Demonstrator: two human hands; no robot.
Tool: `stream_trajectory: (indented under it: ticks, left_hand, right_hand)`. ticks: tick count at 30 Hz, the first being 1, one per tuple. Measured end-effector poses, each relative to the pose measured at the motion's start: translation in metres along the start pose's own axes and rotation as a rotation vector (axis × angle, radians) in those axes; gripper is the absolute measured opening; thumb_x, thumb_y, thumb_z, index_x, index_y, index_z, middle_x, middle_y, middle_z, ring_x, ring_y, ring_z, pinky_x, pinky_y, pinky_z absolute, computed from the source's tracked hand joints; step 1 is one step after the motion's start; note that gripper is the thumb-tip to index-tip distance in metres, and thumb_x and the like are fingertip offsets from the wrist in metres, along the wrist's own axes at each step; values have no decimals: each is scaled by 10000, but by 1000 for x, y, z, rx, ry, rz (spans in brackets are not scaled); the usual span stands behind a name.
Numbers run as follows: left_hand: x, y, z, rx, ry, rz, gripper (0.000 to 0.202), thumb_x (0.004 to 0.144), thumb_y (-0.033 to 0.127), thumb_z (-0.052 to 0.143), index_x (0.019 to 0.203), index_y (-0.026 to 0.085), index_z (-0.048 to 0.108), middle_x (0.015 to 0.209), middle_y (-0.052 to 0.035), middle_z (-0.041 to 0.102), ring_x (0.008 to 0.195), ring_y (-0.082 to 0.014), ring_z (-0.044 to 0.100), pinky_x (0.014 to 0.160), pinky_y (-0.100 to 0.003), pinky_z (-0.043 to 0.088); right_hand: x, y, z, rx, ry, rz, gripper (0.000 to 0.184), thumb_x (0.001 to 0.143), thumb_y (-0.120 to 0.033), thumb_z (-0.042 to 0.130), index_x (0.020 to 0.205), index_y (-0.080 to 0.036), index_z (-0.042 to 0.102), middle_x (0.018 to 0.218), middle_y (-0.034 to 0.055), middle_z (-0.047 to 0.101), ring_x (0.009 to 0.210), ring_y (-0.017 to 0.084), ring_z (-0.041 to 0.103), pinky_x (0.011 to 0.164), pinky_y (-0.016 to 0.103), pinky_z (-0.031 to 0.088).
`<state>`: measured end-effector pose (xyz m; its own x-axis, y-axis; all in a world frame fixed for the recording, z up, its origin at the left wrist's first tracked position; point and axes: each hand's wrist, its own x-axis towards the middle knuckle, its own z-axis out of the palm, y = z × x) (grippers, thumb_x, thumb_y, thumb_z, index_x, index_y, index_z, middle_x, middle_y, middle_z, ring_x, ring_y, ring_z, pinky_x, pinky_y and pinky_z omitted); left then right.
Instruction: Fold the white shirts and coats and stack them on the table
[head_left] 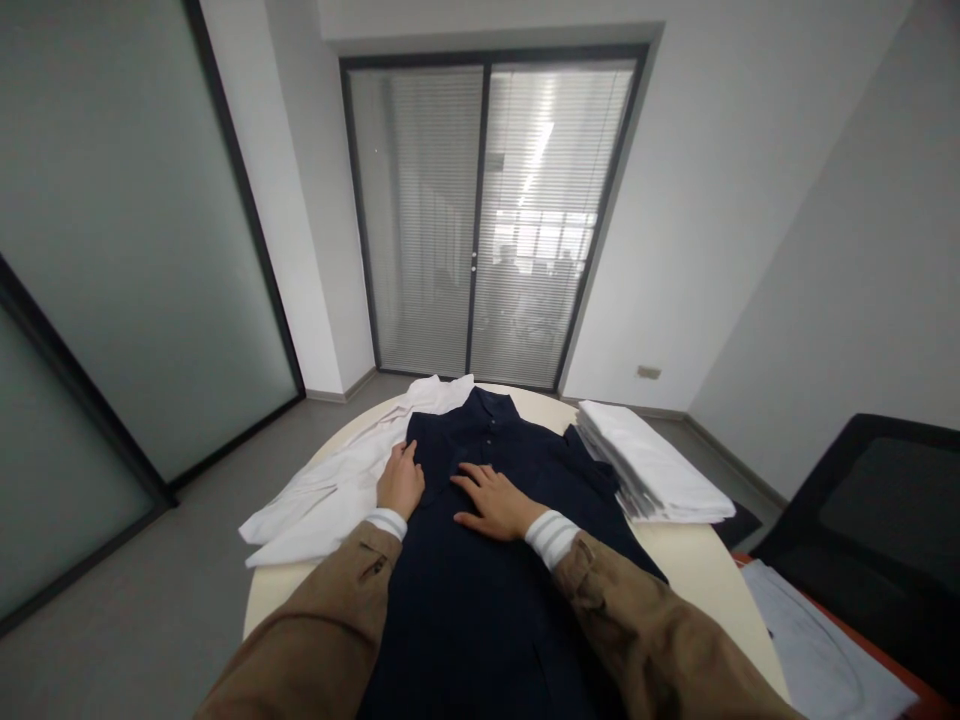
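Note:
A dark navy button-front shirt [480, 590] lies flat on a round cream table [694, 560], collar at the far side. My left hand [401, 482] rests on the shirt's left edge, fingers flat, beside a crumpled white garment [322, 505]. My right hand [491, 502] lies spread on the shirt's chest, just below the buttons, holding nothing. A folded stack of white cloth [652, 465] sits on the table's right side. Tan sleeves with striped white cuffs cover both my forearms.
A black mesh chair [877, 500] stands at the right. Below it, a pale grey garment [817, 640] lies on something orange. Glass walls stand at the left, and a glass door with blinds [480, 220] stands ahead beyond the table.

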<state>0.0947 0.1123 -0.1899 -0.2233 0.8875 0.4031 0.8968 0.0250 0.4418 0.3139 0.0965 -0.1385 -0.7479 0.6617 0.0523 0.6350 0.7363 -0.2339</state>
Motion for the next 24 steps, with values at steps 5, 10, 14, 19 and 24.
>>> stream_trajectory:
  ticks: [5, 10, 14, 19, 24]
  left_hand:
    - [0, 0, 0, -7, 1, 12, 489, 894, 137, 503, 1382, 147, 511, 1395, -151, 499, 1228, -266, 570, 991, -355, 505]
    - [0, 5, -3, -10, 22, 58, 519, 882, 153, 508, 1401, 152, 493, 1445, -142, 474, 1265, -271, 543, 1039, -363, 479]
    - [-2, 14, -9, 16, 13, 117, 579, 869, 123, 508, 1442, 194, 458, 1499, -117, 440, 1301, -266, 508, 1069, -377, 454]
    - [-6, 28, -13, 70, -24, 255, 684, 818, 21, 454, 1475, 211, 422, 1559, -71, 377, 1286, -260, 496, 1067, -367, 449]
    - [-4, 42, -15, 79, -91, 301, 731, 752, -42, 443, 1446, 186, 458, 1550, -88, 394, 1253, -263, 507, 1047, -375, 461]
  right_hand:
    - [24, 0, 17, 22, 13, 32, 696, 948, -574, 444, 1550, -257, 295, 1630, 118, 220, 1474, 367, 216, 1132, 613, 269]
    - [24, -1, 32, 66, 76, 48, 611, 982, -561, 377, 1512, -257, 390, 1603, 99, 305, 1481, 321, 233, 1174, 550, 236]
    - [20, 3, 33, 115, 123, 45, 594, 983, -538, 395, 1501, -246, 414, 1591, 94, 333, 1483, 303, 242, 1186, 523, 239]
    - [19, 7, 31, 177, 152, 54, 653, 985, -507, 399, 1558, -214, 286, 1578, 96, 359, 1481, 288, 256, 1194, 493, 248]
    - [18, 13, 33, 234, 189, 68, 717, 976, -440, 425, 1572, -110, 205, 1558, 164, 374, 1463, 294, 300, 1189, 472, 272]
